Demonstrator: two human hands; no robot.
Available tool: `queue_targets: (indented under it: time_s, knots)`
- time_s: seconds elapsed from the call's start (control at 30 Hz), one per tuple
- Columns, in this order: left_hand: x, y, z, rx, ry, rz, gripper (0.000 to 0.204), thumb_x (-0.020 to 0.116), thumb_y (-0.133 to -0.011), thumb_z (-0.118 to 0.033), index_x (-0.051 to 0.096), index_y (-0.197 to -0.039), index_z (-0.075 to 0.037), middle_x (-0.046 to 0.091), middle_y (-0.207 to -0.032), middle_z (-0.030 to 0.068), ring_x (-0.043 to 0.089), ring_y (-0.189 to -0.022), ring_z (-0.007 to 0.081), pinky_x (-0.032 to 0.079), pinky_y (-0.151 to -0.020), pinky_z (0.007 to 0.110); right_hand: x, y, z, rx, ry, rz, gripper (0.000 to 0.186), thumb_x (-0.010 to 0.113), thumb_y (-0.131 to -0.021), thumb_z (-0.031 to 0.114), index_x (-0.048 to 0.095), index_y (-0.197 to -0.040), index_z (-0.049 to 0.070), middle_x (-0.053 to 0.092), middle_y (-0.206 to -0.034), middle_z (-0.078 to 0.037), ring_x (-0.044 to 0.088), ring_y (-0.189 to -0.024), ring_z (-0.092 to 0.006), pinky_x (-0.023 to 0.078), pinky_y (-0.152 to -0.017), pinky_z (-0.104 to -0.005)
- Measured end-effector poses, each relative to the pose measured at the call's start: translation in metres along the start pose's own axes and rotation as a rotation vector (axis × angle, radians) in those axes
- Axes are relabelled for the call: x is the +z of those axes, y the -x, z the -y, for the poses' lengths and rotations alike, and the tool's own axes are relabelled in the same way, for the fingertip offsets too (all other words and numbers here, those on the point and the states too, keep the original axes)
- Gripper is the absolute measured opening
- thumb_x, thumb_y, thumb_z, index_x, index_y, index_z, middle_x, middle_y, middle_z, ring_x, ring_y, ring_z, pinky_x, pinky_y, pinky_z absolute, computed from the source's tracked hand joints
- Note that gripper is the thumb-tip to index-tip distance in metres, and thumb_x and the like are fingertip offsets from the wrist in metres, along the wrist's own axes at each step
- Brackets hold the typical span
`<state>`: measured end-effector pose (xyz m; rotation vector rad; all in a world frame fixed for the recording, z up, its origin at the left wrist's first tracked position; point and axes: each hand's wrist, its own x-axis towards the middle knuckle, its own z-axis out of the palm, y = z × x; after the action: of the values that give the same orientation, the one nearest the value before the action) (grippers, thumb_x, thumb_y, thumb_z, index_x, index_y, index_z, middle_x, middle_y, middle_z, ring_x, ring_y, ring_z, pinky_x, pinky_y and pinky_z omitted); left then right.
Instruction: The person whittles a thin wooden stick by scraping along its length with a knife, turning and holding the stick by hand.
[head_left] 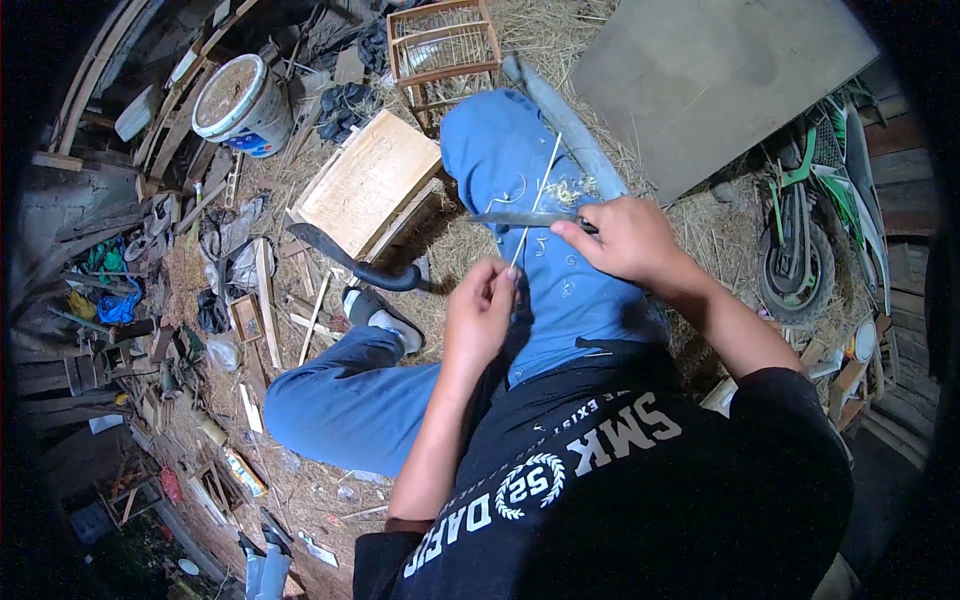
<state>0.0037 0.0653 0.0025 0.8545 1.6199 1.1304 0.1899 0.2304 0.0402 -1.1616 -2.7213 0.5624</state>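
My right hand (pixel 632 240) is closed around the handle of a knife (pixel 520 218), its blade pointing left over my thigh. Under or against that blade runs a thin pale wooden strip (pixel 545 180), slanting up and away across my blue trouser leg. The strip's near end is pinched between the fingers of my left hand (pixel 482 312). Curled shavings (pixel 566 192) lie on the trouser leg around the knife. Left of my knee, a machete (pixel 340 255) with a dark curved handle rests against a light wooden box-like piece (pixel 370 180).
A slatted wooden cage (pixel 443 45) stands beyond my knee. At far left is a white bucket (pixel 240 105) amid scrap wood and bags. A large flat board (pixel 725 85) and a green-framed wheeled machine (pixel 797 245) are on the right. Straw covers the ground.
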Motion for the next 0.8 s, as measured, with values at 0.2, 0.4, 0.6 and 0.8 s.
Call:
queue_targets:
  time_s: [0.2, 0.4, 0.6, 0.8]
  knots:
    - [0.01, -0.029, 0.006, 0.09, -0.016, -0.038, 0.017, 0.06, -0.109, -0.014, 0.062, -0.096, -0.003, 0.052, -0.074, -0.0038, 0.045, -0.067, 0.005, 0.038, -0.06, 0.025, -0.003, -0.005, 0.006, -0.052, 0.085, 0.012, 0.061, 0.063, -0.098, 0.059, 0.069, -0.069, 0.005, 0.065, -0.063, -0.022, 0.068, -0.064, -0.0438, 0.054, -0.061, -0.0528]
    - [-0.005, 0.006, 0.016, 0.022, -0.006, -0.021, 0.019, 0.059, -0.11, -0.015, 0.061, -0.096, -0.002, 0.051, -0.074, -0.003, 0.045, -0.068, 0.0053, 0.038, -0.06, 0.026, 0.0, -0.005, -0.002, 0.014, 0.061, 0.015, 0.063, 0.061, -0.099, 0.059, 0.068, -0.068, 0.005, 0.065, -0.064, -0.022, 0.068, -0.065, -0.0439, 0.054, -0.061, -0.0526]
    - [-0.037, 0.06, 0.03, -0.053, -0.053, -0.069, 0.016, 0.06, -0.109, -0.013, 0.062, -0.096, -0.003, 0.051, -0.075, -0.0043, 0.046, -0.068, 0.0041, 0.038, -0.061, 0.024, 0.003, -0.007, -0.009, 0.075, 0.015, -0.022, 0.064, 0.062, -0.1, 0.058, 0.067, -0.068, 0.003, 0.064, -0.062, -0.022, 0.067, -0.063, -0.0443, 0.053, -0.06, -0.0517]
    - [-0.021, 0.028, 0.018, -0.04, -0.016, -0.052, 0.016, 0.06, -0.108, -0.012, 0.061, -0.095, -0.003, 0.05, -0.073, -0.0044, 0.045, -0.066, 0.004, 0.038, -0.06, 0.024, -0.001, 0.0, -0.003, 0.067, -0.024, 0.016, 0.065, 0.059, -0.099, 0.061, 0.069, -0.068, 0.005, 0.066, -0.065, -0.022, 0.069, -0.066, -0.0444, 0.053, -0.063, -0.0541]
